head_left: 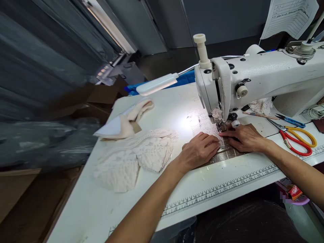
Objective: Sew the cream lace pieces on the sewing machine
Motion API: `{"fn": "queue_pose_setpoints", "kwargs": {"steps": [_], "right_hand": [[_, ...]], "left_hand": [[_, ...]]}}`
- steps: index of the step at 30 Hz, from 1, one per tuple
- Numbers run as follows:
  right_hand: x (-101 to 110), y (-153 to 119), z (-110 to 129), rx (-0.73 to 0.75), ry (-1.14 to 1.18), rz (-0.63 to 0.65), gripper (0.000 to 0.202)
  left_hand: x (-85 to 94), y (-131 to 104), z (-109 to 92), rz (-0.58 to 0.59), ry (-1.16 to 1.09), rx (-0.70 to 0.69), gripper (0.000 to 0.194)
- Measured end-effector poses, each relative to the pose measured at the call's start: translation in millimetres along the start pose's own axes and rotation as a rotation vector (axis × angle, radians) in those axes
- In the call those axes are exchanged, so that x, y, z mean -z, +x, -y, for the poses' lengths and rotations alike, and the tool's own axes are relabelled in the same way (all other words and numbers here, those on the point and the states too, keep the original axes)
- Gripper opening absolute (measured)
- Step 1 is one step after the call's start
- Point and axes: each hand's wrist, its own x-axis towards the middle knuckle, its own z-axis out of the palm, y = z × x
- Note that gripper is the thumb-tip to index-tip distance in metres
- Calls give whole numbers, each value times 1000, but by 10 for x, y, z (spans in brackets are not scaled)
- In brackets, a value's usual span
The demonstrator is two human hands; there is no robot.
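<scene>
1. Head view shows both hands flat on a strip of white lace [212,132] under the presser foot [221,126] of the sewing machine [253,81].
2. Left hand [199,150] lies palm down, fingers together, pressing the lace to the table [177,189], seemingly to keep it flat and taut.
3. Right hand [244,137] rests just right of the foot, fingers extended toward the needle, apparently steadying the edge there; neither hand pinches anything.
4. A lamp [157,84] lights the sewing spot.
5. To the left, a heap of lace pieces [136,158] and a folded cream cloth [126,119] lie within reach.
6. On the right, red-and-yellow scissors [296,136] and blue snips [291,119] lie beside the machine; a printed ruler [227,187] runs along the near edge.
</scene>
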Motion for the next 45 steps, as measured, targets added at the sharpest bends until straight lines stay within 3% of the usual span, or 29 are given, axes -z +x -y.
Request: {"fn": "queue_pose_setpoints", "kwargs": {"steps": [9,14,19,27,36,45], "right_hand": [[-34,12,-27,41,7,-26,40],[-39,-19,-53,121,11,-68,33],[-39,-27,-47,152,-23,-90,31],[-34,-8,23,96,-103,-34,34],[-34,36,101,-18,-200,-4,40],[-32,24,98,56,-107,-46,40]], "left_hand": [[82,28,-51,94,40,-27,17],[176,62,-146,174,30,4,22],[175,93,-100,276,-40,57,25],[114,53,-107,151,-41,138,24],[81,26,-75,236,40,161,32],[49,8,-16,281,42,183,38]]}}
